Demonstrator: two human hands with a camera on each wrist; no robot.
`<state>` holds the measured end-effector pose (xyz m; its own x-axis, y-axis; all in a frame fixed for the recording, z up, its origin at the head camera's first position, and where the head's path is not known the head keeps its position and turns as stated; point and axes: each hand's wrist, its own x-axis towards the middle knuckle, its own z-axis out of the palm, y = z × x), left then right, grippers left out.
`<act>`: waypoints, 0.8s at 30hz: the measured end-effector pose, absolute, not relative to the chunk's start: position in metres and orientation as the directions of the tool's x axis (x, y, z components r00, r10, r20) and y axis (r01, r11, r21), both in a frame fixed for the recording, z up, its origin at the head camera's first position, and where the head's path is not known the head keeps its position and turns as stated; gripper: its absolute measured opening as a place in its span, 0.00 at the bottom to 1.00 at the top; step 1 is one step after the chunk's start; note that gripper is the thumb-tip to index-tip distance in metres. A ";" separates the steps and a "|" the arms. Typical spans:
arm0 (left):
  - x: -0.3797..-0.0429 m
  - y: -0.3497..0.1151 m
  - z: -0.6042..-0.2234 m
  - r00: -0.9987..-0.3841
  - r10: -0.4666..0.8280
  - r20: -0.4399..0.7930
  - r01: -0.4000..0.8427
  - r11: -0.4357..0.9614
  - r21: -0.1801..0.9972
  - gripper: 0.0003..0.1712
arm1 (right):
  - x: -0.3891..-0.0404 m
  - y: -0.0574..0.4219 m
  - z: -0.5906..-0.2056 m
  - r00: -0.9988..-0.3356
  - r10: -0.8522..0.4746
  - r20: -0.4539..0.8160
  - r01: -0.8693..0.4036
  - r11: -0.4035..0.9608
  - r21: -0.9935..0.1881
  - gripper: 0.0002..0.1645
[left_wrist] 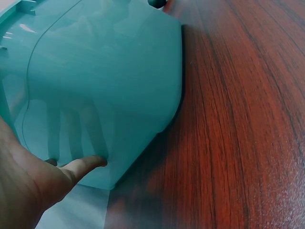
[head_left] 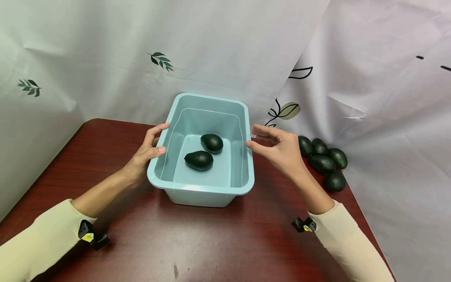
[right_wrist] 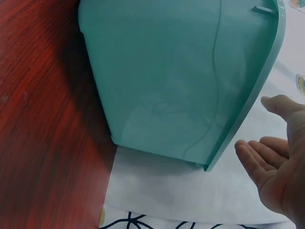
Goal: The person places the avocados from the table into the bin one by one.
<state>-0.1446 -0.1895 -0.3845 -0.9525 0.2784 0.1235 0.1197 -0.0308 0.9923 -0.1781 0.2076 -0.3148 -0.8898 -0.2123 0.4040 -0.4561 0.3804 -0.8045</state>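
Observation:
A light blue plastic tub point(head_left: 209, 199) stands upright on the table and holds two dark green avocados point(head_left: 199, 160). My left hand point(head_left: 142, 156) grips the tub's left rim, thumb and index fingertip at the edge. In the left wrist view its lower fingers point(left_wrist: 90, 163) reach in against the outer wall. Beside the right rim, my right hand point(head_left: 280, 149) has its fingers extended and nothing between thumb and fingers. The right wrist view shows that hand just outside the rim, thumb apart from the fingers.
Several more avocados point(head_left: 322, 163) lie in a cluster at the table's right edge, beyond my right hand. A white patterned cloth point(head_left: 225, 47) hangs behind the tub and along both sides. The reddish-brown wooden table point(head_left: 197, 243) extends toward me.

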 end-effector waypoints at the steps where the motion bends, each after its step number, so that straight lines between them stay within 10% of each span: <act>1: -0.144 -0.189 -0.384 -0.953 0.277 0.124 0.119 -0.032 0.992 0.40 | -0.178 0.209 -0.315 -0.892 -0.211 0.401 -0.453 0.385 -0.804 0.29; 24: -0.144 -0.189 -0.384 -0.950 0.286 0.130 0.123 -0.041 0.992 0.40 | -0.192 0.242 -0.323 -0.931 -0.130 0.340 -0.359 0.480 -0.800 0.28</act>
<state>-0.1440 -0.1894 -0.3845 -0.9495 0.2856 0.1298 0.1231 -0.0412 0.9915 -0.1917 0.2416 -0.3234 -0.9314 -0.1300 0.3400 -0.3592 0.4800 -0.8003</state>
